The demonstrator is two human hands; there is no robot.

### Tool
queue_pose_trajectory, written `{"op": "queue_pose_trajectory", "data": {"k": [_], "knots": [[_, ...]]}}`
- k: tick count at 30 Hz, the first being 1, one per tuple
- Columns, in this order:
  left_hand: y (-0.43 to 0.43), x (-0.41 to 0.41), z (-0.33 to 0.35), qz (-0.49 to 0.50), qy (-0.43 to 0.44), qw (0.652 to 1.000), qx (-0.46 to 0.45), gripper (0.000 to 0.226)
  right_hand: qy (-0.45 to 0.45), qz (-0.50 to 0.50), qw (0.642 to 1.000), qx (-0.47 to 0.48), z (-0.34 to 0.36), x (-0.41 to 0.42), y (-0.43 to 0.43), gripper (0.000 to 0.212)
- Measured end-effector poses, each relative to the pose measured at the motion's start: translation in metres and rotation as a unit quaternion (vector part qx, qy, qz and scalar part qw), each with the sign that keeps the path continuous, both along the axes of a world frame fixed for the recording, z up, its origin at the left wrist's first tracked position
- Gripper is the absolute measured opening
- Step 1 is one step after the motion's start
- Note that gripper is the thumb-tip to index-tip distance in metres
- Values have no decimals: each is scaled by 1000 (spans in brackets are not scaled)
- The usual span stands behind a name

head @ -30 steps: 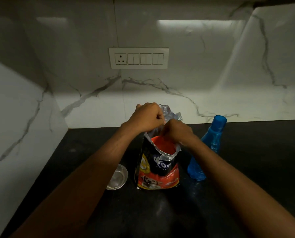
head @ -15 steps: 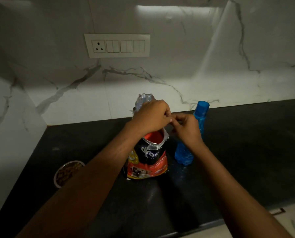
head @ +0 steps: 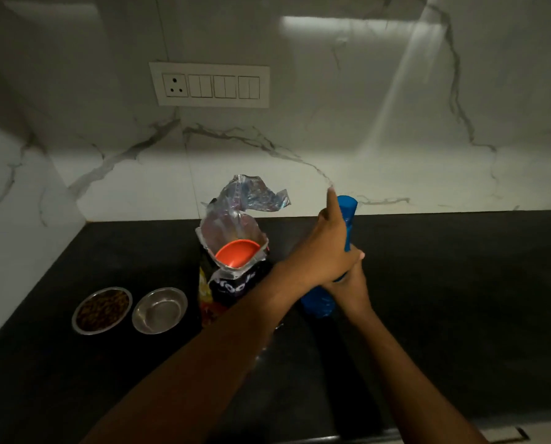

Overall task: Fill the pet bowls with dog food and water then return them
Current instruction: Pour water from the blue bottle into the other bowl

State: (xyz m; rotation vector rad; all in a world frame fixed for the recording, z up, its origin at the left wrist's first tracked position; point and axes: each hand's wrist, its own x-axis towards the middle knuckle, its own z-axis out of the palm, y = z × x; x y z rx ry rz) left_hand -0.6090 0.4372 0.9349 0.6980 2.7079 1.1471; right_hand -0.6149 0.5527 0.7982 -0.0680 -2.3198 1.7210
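Observation:
Two steel pet bowls stand on the black counter at the left: the left bowl (head: 101,310) holds brown kibble, the right bowl (head: 159,310) looks empty. The dog food bag (head: 232,267) stands open beside them with an orange scoop (head: 237,253) inside its mouth. Right of the bag is a blue water bottle (head: 347,216). My left hand (head: 327,251) wraps the bottle's neck, index finger pointing up. My right hand (head: 351,288) grips the bottle's lower body, partly hidden behind the left.
The black counter (head: 444,299) meets a white marble backsplash with a socket and switch panel (head: 210,84). A marble side wall (head: 17,225) closes off the left. The counter's front edge (head: 504,434) shows at bottom right.
Both hands left the top of the food bag and moved right onto the blue bottle. The camera view shifted, bringing both bowls into view.

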Motion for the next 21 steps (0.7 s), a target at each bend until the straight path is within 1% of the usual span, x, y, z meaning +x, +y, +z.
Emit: {"op": "queue_pose_trajectory", "data": {"k": [2,5,6,9,12,17,21], "knots": [[13,-6,-29,52,-12,997,50,107,-11,22,1000,2,-7,-4,6,83],[16,-13,-70,116,8,989,90,76,-15,46,999,-7,-15,-7,13,77],[13,-12,-79,120,9,988,96,73,-8,46,999,-6,-16,-7,13,76],[8,-4,-99,130,13,983,127,82,1,75,997,-9,-14,-2,15,76],[2,5,-108,137,17,979,152,82,-5,104,994,-26,-14,6,18,78],[-17,28,-116,135,-53,969,199,77,-7,139,990,-14,-12,32,17,78],[-35,53,-110,124,-87,966,210,73,-15,167,986,-6,-9,54,7,83]]}}
